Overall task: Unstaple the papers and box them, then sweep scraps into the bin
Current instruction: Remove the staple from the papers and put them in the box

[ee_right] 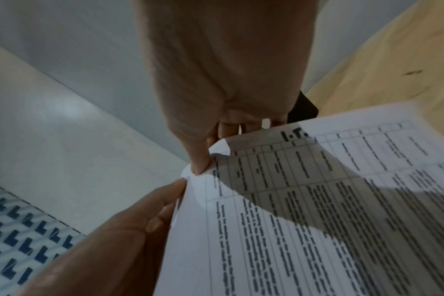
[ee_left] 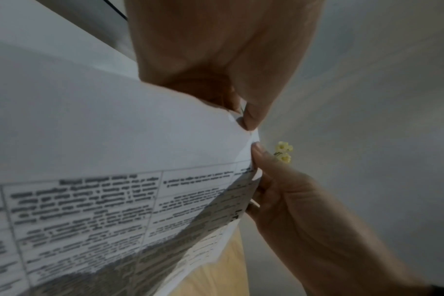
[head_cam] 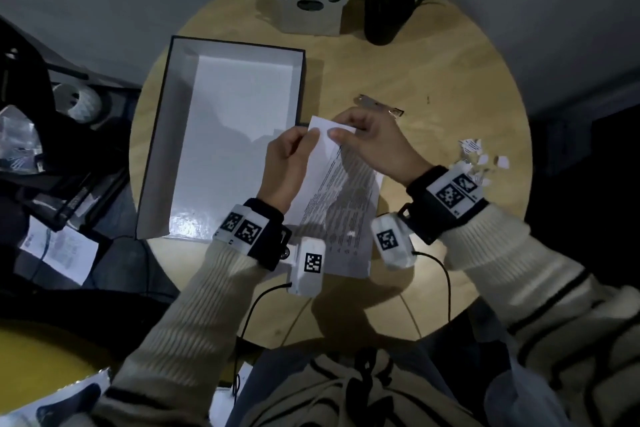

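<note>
- The head view shows both hands raised over a round wooden table, meeting at the far corner of the papers.
- The left hand pinches that corner between thumb and curled fingers; the right hand pinches the same corner from the other side, thumb on top.
- The near end of the papers hangs down between the 2 wrists, with printed table text facing up.
- Only the head view shows the open box, white inside with a dark rim, lying just left of the hands, and the scraps scattered on the table by the right wrist.
- It also shows a small metal tool lying on the table just beyond the right hand, a dark potted plant and a paw-print holder at the far edge.
- The left wrist view alone shows the 2 thumb tips nearly touching at the paper corner, a small torn notch at the edge, and yellow flowers behind.
- The right wrist view shows the printed sheet curling toward the camera under a dark shadow, with the box wall behind it.
- No staple can be made out in any view.
</note>
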Demonstrator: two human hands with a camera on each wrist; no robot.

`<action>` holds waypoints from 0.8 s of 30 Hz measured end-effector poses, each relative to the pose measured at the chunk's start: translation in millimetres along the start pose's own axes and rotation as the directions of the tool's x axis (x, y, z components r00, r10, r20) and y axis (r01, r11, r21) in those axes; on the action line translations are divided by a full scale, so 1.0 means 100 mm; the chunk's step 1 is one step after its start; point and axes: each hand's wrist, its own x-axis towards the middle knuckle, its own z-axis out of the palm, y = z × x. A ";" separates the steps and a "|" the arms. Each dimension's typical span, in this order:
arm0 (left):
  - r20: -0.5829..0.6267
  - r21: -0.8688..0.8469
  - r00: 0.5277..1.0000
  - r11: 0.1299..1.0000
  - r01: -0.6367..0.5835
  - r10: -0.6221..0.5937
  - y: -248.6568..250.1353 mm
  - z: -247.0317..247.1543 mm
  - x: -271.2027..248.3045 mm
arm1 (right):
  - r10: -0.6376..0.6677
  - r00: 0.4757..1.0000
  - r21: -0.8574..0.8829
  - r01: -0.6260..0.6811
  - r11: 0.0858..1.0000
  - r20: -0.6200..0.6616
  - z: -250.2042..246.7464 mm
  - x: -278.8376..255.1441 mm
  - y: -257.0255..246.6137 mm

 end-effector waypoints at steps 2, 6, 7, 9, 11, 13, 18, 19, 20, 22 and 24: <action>0.028 -0.001 0.999 1.000 -0.027 0.027 0.02 0.01 -0.06 | 0.012 1.000 0.024 -0.012 1.000 -0.010 -0.02 -0.07 -0.03; 0.054 -0.016 0.997 0.998 -0.059 0.059 0.07 0.02 -0.17 | 0.036 0.999 0.021 -0.037 0.999 0.008 -0.04 -0.21 -0.11; 0.057 -0.034 0.997 0.998 -0.057 0.059 0.10 0.02 -0.20 | 0.035 0.999 0.021 -0.035 0.999 0.004 -0.04 -0.23 -0.13; 0.037 -0.053 0.997 0.996 -0.068 0.070 0.14 0.02 -0.26 | 0.041 0.999 0.020 -0.041 0.999 -0.017 -0.02 -0.27 -0.19; 0.037 -0.046 0.995 0.995 -0.092 0.094 0.14 -0.03 -0.32 | 0.042 0.999 0.014 -0.041 0.999 -0.035 0.00 -0.29 -0.26; 0.076 -0.003 0.989 0.992 -0.123 0.123 0.13 -0.14 -0.41 | 0.028 0.998 0.021 -0.027 0.999 -0.064 0.01 -0.26 -0.34; 0.071 0.234 0.997 0.971 -0.052 0.036 -0.35 -0.63 -0.63 | -0.043 0.984 -0.008 0.042 0.999 -0.174 -0.01 0.03 -0.62; 0.015 0.276 1.000 0.961 -0.031 0.028 -0.47 -0.74 -0.65 | -0.066 0.981 -0.039 0.060 0.997 -0.181 0.02 0.13 -0.66; -0.031 0.290 0.999 0.956 -0.032 0.043 -0.57 -0.84 -0.66 | -0.092 0.978 -0.075 0.079 0.994 -0.186 0.07 0.23 -0.69; -0.053 0.294 0.991 0.950 -0.106 0.127 -0.59 -0.98 -0.63 | -0.135 0.969 -0.197 0.094 0.976 -0.208 0.20 0.41 -0.75; -0.065 0.245 0.985 0.959 -0.139 0.159 -0.56 -1.15 -0.47 | -0.194 0.945 -0.417 0.070 0.906 -0.263 0.28 0.52 -0.80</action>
